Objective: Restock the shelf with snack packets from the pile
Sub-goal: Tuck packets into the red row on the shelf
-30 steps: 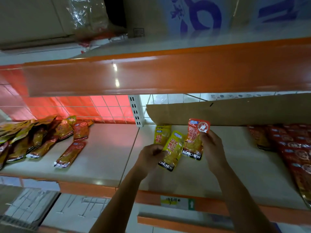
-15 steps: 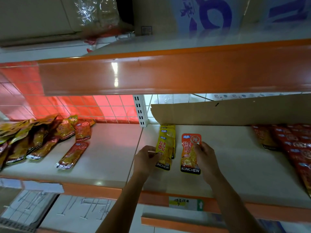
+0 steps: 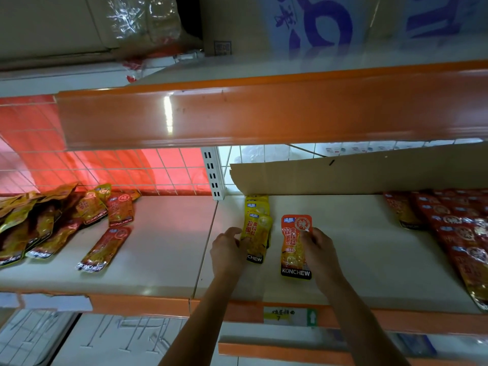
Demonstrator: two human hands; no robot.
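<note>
A yellow snack packet lies on top of a short row of yellow packets on the white shelf. My left hand pinches its left edge. Just to the right, an orange-red snack packet lies flat on the shelf, and my right hand holds its right side with the thumb on its face. A loose pile of yellow and red packets sits on the left shelf section, with one red packet lying apart from it.
A row of red packets fills the shelf's right end. A cardboard sheet leans along the back. The orange edge of the upper shelf hangs overhead. An upright post and a wire grid back the shelf. A price label sits on the front rail.
Both hands have lowered their packets from the air onto the shelf. The yellow packet now lies on the yellow row and the orange-red packet lies flat beside it.
</note>
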